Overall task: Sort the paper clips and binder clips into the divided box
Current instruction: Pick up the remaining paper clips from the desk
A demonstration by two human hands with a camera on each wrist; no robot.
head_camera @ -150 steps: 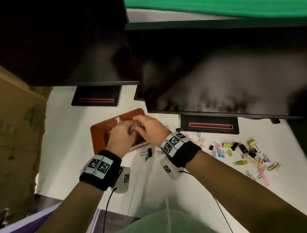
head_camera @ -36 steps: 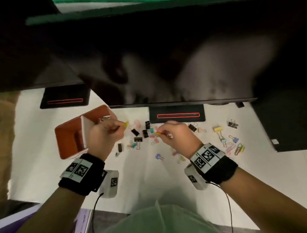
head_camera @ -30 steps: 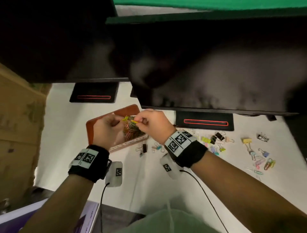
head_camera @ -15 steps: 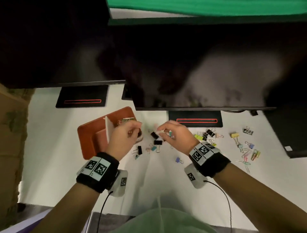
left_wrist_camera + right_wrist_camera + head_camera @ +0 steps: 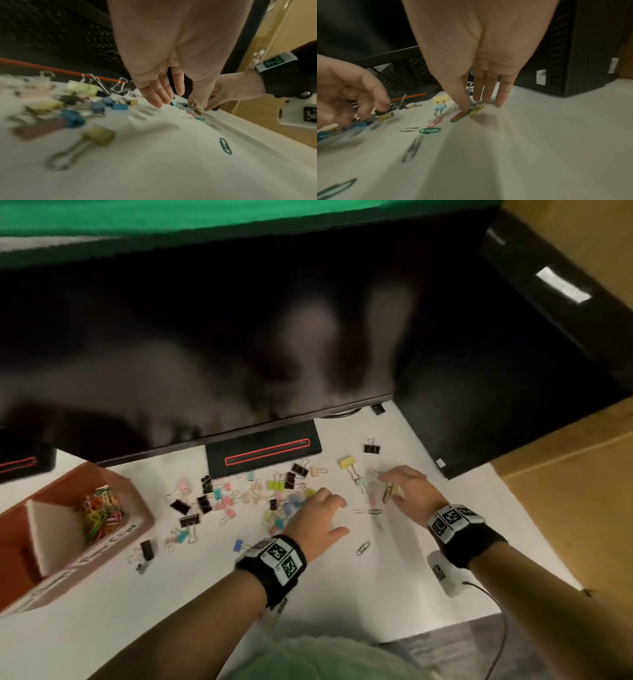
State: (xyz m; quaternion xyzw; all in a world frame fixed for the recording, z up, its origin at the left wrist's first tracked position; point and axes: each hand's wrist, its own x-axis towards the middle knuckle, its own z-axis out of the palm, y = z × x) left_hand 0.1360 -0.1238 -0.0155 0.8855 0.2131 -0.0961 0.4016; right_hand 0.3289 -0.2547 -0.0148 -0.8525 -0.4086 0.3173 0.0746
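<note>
The right hand (image 5: 481, 44), fingers straight and spread, presses a fingertip (image 5: 465, 106) on a green paper clip (image 5: 459, 117) whose long axis runs toward the wrist (the empty, loosely spread left hand (image 5: 320, 517) hovers farther off), the divided box (image 5: 137, 508) far left.

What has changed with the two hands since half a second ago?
Both hands left the divided box and moved right, to the loose clips. The left hand, which was at the box, now hovers open over the binder clips. The right hand now presses straight fingers on the paper clips. The box and its coloured paper clips are unchanged.
</note>
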